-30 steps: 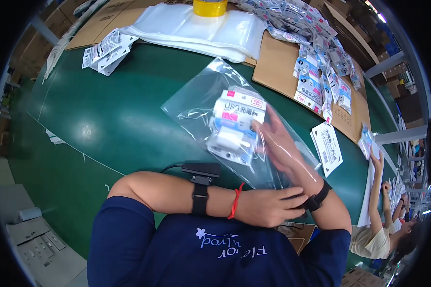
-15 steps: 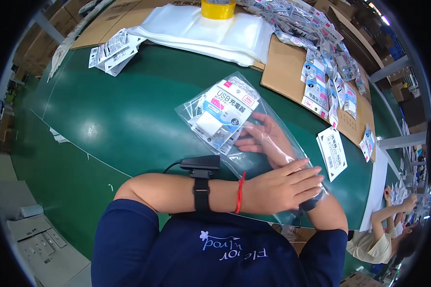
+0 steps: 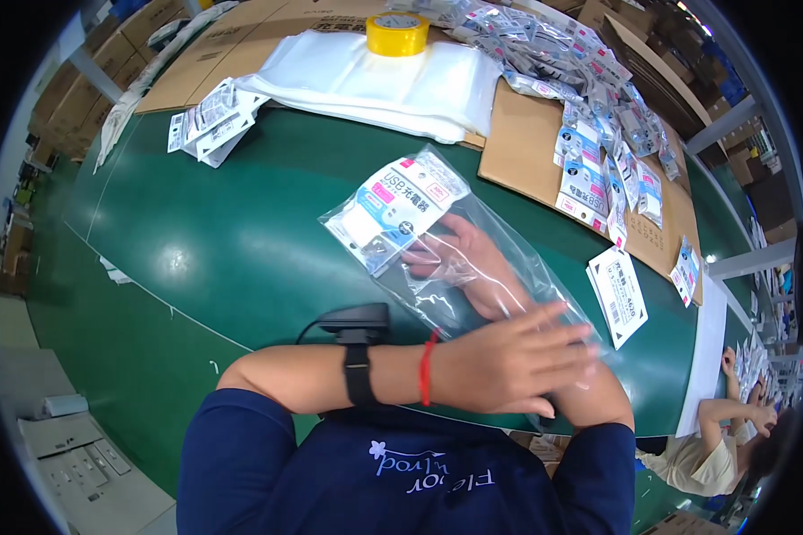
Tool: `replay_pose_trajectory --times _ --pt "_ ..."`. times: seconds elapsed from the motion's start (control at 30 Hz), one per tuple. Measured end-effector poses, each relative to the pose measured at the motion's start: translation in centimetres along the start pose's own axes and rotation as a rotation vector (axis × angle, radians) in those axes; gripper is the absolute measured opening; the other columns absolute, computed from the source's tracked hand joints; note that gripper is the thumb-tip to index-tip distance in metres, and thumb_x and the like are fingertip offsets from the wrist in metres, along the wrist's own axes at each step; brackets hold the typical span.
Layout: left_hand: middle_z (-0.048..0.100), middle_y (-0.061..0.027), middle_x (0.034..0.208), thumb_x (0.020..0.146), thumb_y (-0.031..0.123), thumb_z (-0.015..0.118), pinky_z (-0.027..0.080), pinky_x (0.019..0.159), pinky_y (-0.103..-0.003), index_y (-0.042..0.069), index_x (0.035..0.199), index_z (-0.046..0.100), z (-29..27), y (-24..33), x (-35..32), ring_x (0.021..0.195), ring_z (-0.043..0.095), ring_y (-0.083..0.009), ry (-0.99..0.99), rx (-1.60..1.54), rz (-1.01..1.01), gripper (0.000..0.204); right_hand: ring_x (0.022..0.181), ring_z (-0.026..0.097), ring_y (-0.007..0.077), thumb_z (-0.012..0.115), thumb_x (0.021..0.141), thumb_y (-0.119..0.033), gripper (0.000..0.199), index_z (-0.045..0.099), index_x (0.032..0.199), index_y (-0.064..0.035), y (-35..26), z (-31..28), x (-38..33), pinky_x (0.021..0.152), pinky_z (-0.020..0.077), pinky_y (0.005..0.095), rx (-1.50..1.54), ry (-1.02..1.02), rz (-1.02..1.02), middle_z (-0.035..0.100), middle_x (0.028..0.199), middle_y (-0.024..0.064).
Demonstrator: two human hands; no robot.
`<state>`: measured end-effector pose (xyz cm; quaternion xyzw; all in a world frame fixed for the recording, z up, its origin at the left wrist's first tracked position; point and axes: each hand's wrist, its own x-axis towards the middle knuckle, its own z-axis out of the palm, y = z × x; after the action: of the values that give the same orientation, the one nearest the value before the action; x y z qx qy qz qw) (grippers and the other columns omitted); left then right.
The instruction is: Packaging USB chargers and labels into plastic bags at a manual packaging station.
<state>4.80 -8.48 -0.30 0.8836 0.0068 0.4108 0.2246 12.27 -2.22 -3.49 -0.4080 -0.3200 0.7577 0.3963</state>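
Observation:
A long clear plastic bag [image 3: 509, 254] lies slantwise over the table, with packaged USB chargers [image 3: 393, 209] at its far left end, a white charger and printed card showing on top. My right hand [image 3: 459, 254] is seen through the film, its fingers stretched against the packs' near right edge; whether it is inside or under the bag I cannot tell. My left hand [image 3: 522, 357], slightly blurred, crosses over my right forearm with fingers spread and flat near the bag's near end. It grips nothing.
Flat clear bags [image 3: 375, 85] are stacked at the back, with a yellow tape roll [image 3: 398, 36] on them. Many packaged chargers [image 3: 589, 169] heap on cardboard [image 3: 517, 134] at right. Printed labels [image 3: 214, 120] lie back left, another label [image 3: 617, 299] right. A co-worker [image 3: 709, 437] sits far right.
The bag's packs and my right hand have shifted a little left. My right fingers now reach against the packs. My left hand has slid slightly left and lower over the bag.

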Motion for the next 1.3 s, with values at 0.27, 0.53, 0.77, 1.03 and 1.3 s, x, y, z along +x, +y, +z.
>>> replay_pose_trajectory --times 0.27,0.53,0.77,1.03,1.3 --pt "0.034 -0.0145 0.147 0.085 0.042 0.062 0.015 0.110 -0.059 0.012 0.138 0.046 -6.5 -6.8 -4.4 0.138 0.024 -0.0396 -0.216 0.714 -0.636 0.063 0.096 0.063 0.0197 0.057 0.095 -0.022 0.040 0.049 0.128 -0.0006 -4.5 -6.3 -6.9 0.081 0.0528 0.0316 -0.521 -0.301 0.090 0.063 0.107 0.0132" --pt "0.037 -0.0139 0.146 0.084 0.044 0.062 0.012 0.110 -0.061 0.011 0.136 0.047 -4.5 -6.7 -4.6 0.138 0.024 -0.0382 -0.278 0.816 -0.612 0.064 0.104 0.062 0.0195 0.063 0.089 -0.021 0.033 0.063 0.114 0.0005 -10.8 -14.3 -15.2 0.083 0.0514 0.0319 -1.024 0.218 0.414 0.063 0.113 0.0147" --pt "0.038 -0.0153 0.144 0.084 0.043 0.063 0.013 0.110 -0.060 0.007 0.137 0.045 -4.2 -6.9 -3.7 0.137 0.026 -0.0390 -0.303 0.907 -0.540 0.066 0.120 0.052 0.0300 0.067 0.084 -0.016 0.045 0.055 0.125 0.0002 -9.0 -14.4 -11.7 0.102 0.0387 0.0368 -2.006 0.498 -0.701 0.052 0.130 0.0184" --pt "0.036 -0.0208 0.145 0.087 0.031 0.063 0.024 0.110 -0.050 0.000 0.137 0.041 -2.3 -5.0 0.6 0.131 0.037 -0.0381 0.065 0.537 -0.401 0.063 0.126 0.047 0.0291 0.064 0.087 -0.013 0.052 0.046 0.136 -0.0043 -9.6 -6.7 -10.9 0.099 0.0421 0.0353 -1.301 0.539 -0.862 0.046 0.139 0.0160" --pt "0.055 -0.0122 0.126 0.096 0.016 0.050 0.047 0.092 -0.033 -0.003 0.129 0.045 -3.0 -6.1 0.5 0.110 0.057 -0.0196 0.784 -0.720 -0.842 0.038 0.126 0.047 0.0311 0.057 0.091 -0.010 0.047 0.045 0.135 -0.0011 -9.5 -5.1 -9.8 0.098 0.0426 0.0355 -1.155 0.172 -0.956 0.045 0.138 0.0211"
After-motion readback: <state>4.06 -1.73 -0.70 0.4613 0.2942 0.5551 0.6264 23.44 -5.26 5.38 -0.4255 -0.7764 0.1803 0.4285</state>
